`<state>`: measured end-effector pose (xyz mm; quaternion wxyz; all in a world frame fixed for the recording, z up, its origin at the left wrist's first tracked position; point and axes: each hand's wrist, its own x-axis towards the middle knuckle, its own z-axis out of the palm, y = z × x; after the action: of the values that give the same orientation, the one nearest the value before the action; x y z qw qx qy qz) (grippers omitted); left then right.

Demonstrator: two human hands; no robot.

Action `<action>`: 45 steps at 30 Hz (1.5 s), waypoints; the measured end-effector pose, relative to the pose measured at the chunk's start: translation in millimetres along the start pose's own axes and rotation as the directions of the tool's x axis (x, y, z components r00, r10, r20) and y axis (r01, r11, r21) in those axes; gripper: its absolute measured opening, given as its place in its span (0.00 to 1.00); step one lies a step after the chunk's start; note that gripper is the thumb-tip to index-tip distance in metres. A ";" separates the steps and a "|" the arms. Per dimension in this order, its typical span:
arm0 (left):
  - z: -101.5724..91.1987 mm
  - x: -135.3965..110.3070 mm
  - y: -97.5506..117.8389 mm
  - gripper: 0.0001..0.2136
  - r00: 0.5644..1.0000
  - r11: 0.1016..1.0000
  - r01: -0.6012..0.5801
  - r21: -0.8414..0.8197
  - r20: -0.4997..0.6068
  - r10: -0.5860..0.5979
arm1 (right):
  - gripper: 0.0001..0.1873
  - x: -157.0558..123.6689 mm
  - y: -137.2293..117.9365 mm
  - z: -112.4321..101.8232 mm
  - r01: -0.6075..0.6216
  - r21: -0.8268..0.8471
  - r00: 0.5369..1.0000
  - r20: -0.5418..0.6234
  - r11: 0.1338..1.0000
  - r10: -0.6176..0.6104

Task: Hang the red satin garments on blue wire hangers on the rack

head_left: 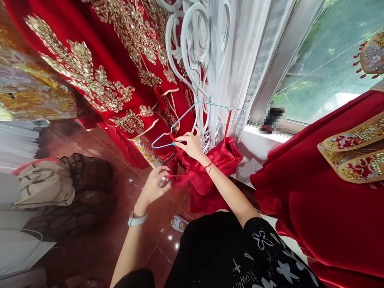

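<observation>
A red satin dress [220,158] hangs by thin straps from a light blue wire hanger [220,105], hooked on a white scrolled metal rack [196,28]. My right hand [192,146], a red string bracelet at its wrist, is closed at the hanger's left arm, thumb and finger pinching the red strap there. Lower and to the left, my left hand [154,186] wears a white watch [137,219]. Its curled fingers hold a strip of sheer red fabric [180,180] that stretches to the dress. Something shiny shows between those fingers, too small to name.
Red gowns with gold sequin embroidery [87,72] hang at the left. Another red garment [324,204] with beaded trim is at the right, beside a window [312,68]. A beige bag [45,182] lies on dark bags on the left. Red tiles [159,236] cover the floor.
</observation>
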<state>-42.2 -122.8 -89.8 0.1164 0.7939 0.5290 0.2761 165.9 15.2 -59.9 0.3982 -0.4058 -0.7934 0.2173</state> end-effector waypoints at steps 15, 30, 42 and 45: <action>-12.8 70.5 13.6 0.27 0.686 0.864 0.139 -0.484 -0.582 -0.437 | 0.10 -12.7 -3.0 -2.1 -0.006 -0.022 0.999 -0.035 1.000 0.006; -17.5 119.1 44.0 0.19 0.945 0.992 0.126 -0.007 -0.304 -0.122 | 0.10 -12.5 0.7 -3.2 -0.019 -0.042 0.999 -0.031 0.999 0.018; -9.8 131.6 33.8 0.08 0.902 0.983 0.160 0.085 -0.417 -0.110 | 0.16 -77.4 83.3 -86.8 -0.242 0.157 0.673 -0.683 0.957 0.282; -9.8 138.2 28.5 0.07 0.911 0.984 0.162 0.070 -0.394 -0.122 | 0.20 -128.9 137.4 -108.8 -0.627 0.075 0.595 -0.597 0.776 0.539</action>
<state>14.1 -10.7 -24.5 -0.0113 0.6878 0.6113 0.3914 364.1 -8.6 -146.4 0.4996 -0.7164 -0.4659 0.1419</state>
